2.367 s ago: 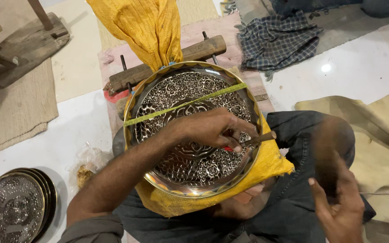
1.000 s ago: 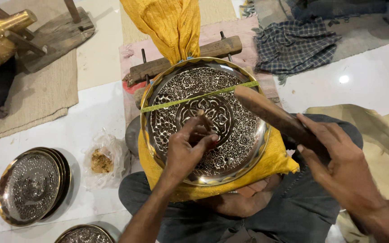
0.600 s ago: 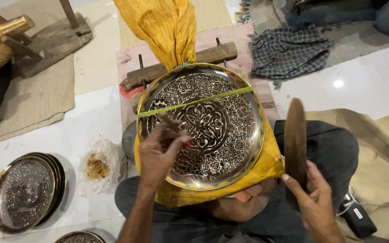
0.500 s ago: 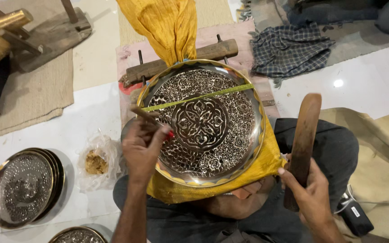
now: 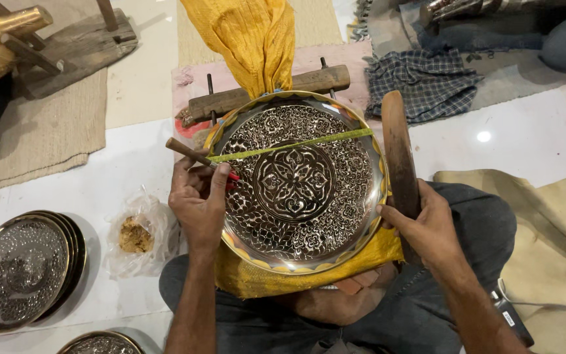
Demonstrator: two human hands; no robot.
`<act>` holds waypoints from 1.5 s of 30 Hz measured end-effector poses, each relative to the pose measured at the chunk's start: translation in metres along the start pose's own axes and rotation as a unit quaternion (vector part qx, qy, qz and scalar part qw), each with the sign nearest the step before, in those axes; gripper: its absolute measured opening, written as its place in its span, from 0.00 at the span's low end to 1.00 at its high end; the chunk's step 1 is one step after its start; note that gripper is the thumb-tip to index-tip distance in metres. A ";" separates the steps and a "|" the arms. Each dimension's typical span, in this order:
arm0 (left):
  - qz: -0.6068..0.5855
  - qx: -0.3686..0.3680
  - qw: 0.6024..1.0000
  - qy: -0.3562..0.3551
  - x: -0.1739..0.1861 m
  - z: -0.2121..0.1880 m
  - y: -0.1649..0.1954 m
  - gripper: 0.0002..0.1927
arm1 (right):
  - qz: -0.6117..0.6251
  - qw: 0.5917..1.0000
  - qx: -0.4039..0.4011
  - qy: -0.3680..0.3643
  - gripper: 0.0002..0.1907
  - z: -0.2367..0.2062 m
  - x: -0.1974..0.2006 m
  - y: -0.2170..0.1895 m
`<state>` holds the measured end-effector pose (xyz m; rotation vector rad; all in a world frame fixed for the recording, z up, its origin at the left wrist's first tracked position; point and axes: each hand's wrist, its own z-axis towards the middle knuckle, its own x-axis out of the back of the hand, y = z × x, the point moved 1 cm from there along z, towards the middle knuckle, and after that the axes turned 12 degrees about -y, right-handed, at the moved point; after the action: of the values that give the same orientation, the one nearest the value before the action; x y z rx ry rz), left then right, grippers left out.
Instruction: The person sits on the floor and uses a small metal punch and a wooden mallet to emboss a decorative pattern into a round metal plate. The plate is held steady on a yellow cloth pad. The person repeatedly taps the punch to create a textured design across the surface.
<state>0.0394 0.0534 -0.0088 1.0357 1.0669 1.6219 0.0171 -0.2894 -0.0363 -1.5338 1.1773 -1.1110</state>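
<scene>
A large round engraved metal tray (image 5: 296, 183), ringed by a scalloped gold rim and crossed by a yellow-green band, rests on yellow cloth (image 5: 250, 278) in a seated worker's lap above the white floor (image 5: 99, 190). The wooden mallet (image 5: 399, 157) stands just beside the tray's right edge, long axis nearly upright, the right hand (image 5: 427, 226) clamped on its lower end. The left hand (image 5: 198, 200), at the tray's left rim, pinches a slim wooden-handled chisel (image 5: 198, 157), slanted with its tip on the engraving.
</scene>
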 end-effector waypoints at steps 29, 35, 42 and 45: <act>0.181 0.099 0.978 -0.008 0.024 -0.015 -0.001 0.16 | 0.030 0.999 -0.017 -0.006 0.22 0.015 0.016 0.019; 0.218 0.079 0.973 -0.004 0.020 -0.020 0.002 0.13 | 0.013 0.999 -0.031 -0.010 0.21 0.020 0.019 0.021; 0.262 0.052 0.964 -0.004 0.022 -0.031 -0.003 0.15 | 0.039 0.999 0.007 -0.021 0.22 0.037 0.023 0.014; 0.219 0.130 0.967 -0.011 0.020 -0.042 -0.006 0.15 | 0.020 0.999 -0.027 -0.013 0.23 0.044 0.026 0.009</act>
<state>-0.0034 0.0664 -0.0224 1.5471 1.1086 1.8400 0.0622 -0.3114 -0.0504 -1.5547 1.2243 -1.0385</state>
